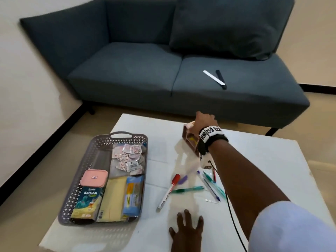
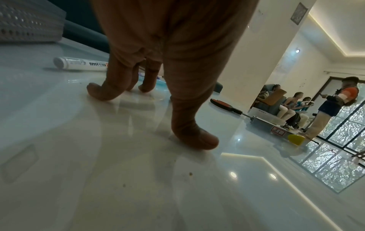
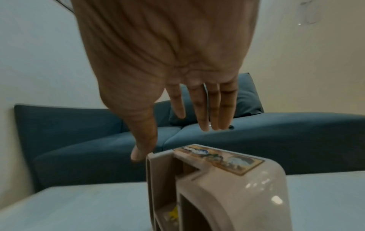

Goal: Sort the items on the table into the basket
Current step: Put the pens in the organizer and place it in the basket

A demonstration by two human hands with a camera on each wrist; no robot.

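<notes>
A grey perforated basket stands on the left of the white table, holding a pink lidded box, a Koflet-H carton, a yellow pad, a blue packet and several sachets. Loose on the table lie a red-capped whiteboard marker, a green pen, a purple pen and several more pens. A pinkish desk organizer lies at the far side. My right hand hovers just over it with straight fingers, holding nothing. My left hand presses spread fingertips on the table near the front edge.
A dark blue sofa runs just behind the table, with a white and a black stick on its seat. A black cable trails from my right wrist across the table. Several people are far off to the right.
</notes>
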